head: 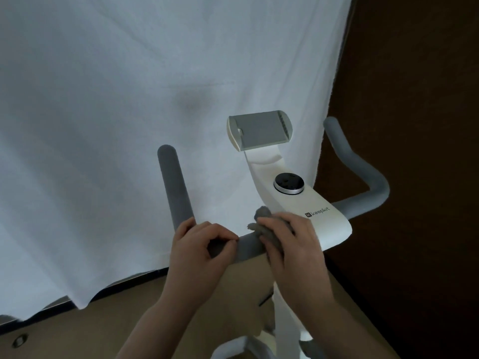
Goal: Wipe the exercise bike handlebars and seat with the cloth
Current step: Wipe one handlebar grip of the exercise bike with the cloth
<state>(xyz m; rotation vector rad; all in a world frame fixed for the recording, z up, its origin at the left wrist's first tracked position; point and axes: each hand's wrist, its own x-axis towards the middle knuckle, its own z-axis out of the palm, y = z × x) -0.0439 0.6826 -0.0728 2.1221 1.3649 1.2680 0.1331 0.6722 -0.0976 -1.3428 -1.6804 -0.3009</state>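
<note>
My right hand [287,242] presses the grey cloth [264,224] onto the handlebar [246,248], which runs leftward to my gripping left hand [199,244].

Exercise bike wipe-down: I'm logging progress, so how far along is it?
Nothing looks finished. In hand: the right hand presses the grey cloth on the left handlebar near the white stem, while the left hand grips that bar. Left: the right handlebar, untouched; the seat, out of view.

Both hands forward, left hand [199,244] and right hand [293,244] (fingers curled).
</note>
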